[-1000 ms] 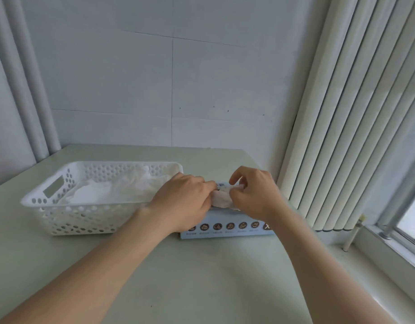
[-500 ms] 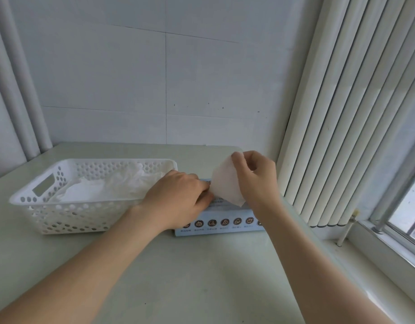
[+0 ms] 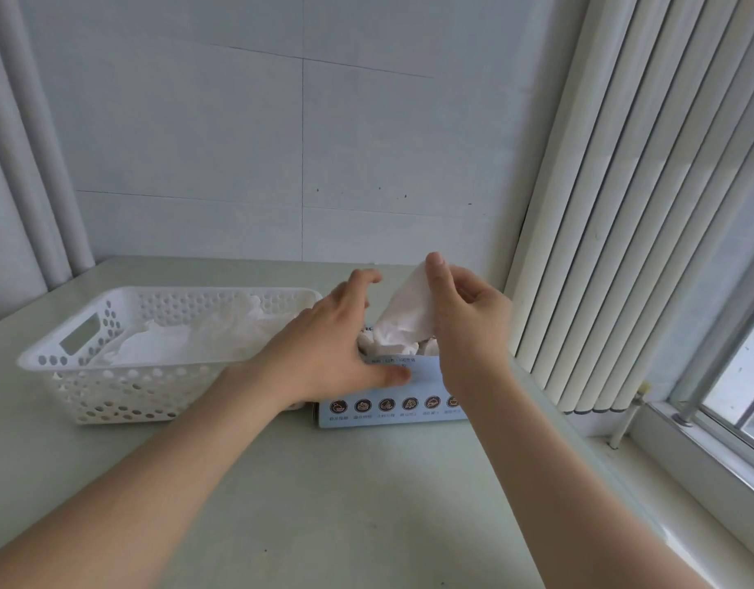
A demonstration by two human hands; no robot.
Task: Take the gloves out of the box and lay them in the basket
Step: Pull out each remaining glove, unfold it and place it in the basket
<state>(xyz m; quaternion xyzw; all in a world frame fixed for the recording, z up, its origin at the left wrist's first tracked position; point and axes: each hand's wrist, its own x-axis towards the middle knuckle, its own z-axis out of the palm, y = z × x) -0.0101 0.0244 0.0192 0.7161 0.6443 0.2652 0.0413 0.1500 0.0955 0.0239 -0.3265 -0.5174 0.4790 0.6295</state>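
Right hand point(image 3: 466, 320) pinches glove point(image 3: 409, 316) half out of box point(image 3: 388, 412) | left hand point(image 3: 332, 337) spread beside it | gloves point(image 3: 188, 344) in basket point(image 3: 124, 395) leftward | more remain, likely

Left of the left hand point(image 3: 324, 346), the basket point(image 3: 133, 368): smooth white perforated plastic. Pinched by the right hand point(image 3: 468, 316), the glove point(image 3: 409, 308): thin, crinkled, translucent film. Beneath it, the box point(image 3: 426, 376): matt printed card. Under both, the table point(image 3: 345, 482): smooth, faint sheen.

Vertical blinds point(image 3: 621, 206) (all white) flank a panelled wall point(image 3: 239, 121).
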